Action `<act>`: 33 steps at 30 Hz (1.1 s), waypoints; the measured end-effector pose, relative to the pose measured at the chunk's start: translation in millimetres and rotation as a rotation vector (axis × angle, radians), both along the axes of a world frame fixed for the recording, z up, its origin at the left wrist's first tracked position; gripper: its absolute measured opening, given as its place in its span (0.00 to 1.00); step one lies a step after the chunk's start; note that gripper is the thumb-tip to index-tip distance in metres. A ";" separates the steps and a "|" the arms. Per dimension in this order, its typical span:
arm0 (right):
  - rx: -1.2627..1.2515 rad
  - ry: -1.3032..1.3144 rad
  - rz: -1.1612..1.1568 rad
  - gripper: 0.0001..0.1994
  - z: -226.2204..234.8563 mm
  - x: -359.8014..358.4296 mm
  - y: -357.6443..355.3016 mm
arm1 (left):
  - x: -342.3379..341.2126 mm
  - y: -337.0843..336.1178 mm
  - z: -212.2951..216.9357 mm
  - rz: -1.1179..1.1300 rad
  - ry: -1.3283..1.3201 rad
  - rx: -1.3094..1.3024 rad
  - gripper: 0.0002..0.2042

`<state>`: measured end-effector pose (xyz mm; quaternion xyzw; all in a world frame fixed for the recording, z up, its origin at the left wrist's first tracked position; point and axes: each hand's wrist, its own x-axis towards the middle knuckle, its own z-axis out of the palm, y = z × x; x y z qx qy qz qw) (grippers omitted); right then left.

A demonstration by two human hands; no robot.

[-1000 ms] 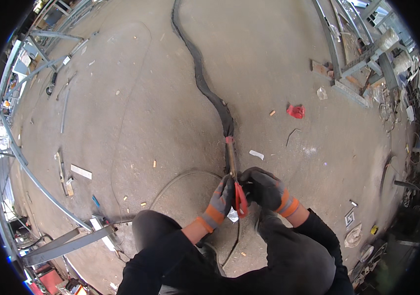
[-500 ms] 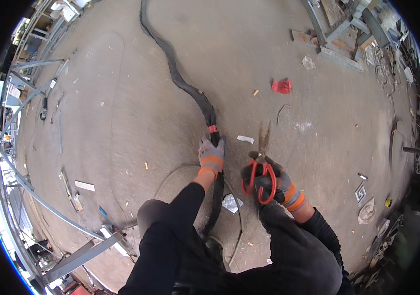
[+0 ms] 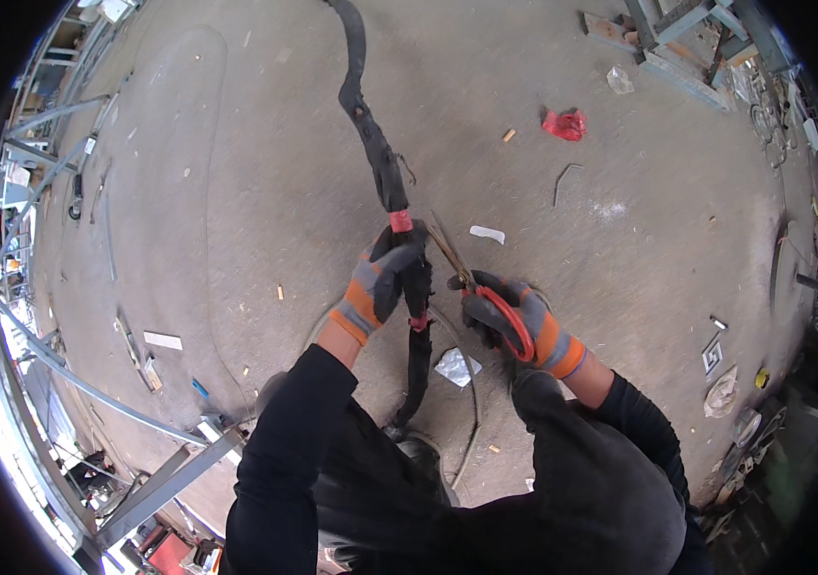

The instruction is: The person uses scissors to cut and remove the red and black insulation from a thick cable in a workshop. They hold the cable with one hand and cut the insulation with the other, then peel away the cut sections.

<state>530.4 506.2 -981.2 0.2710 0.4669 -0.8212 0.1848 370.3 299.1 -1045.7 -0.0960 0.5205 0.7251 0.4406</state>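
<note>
A long black wrapped cable (image 3: 368, 134) runs from the far edge down between my knees. My left hand (image 3: 376, 278), in a grey and orange glove, is closed round it just below a band of red tape (image 3: 400, 221). A second red band (image 3: 418, 324) shows on the cable below the hand. My right hand (image 3: 514, 321), gloved alike, grips red-handled scissors (image 3: 503, 316). Their blades point up and left toward the cable, close to my left fingertips; whether they touch it I cannot tell.
A crumpled red wrapper (image 3: 564, 125), a white strip (image 3: 487, 234) and a bent metal rod (image 3: 562, 180) lie on the concrete floor. A silver foil piece (image 3: 457, 367) is beside the cable. Steel frames (image 3: 155, 498) stand at left, more metalwork (image 3: 687, 57) at far right.
The scissors have swung left, their blades now near the cable instead of pointing away up. My left hand has shifted its hold on the cable, and the second red band now shows.
</note>
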 end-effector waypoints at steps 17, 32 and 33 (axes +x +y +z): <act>-0.052 0.102 0.050 0.22 12.6 -4.1 -11.4 | 16.1 -4.6 3.8 0.071 0.376 -0.001 0.20; -0.239 -0.033 -0.058 0.29 2.6 2.8 -23.9 | 24.4 -2.5 8.3 0.036 0.520 -0.085 0.23; -0.213 0.015 -0.038 0.29 0.1 2.7 -24.7 | 24.7 -2.0 10.2 0.035 0.518 -0.067 0.23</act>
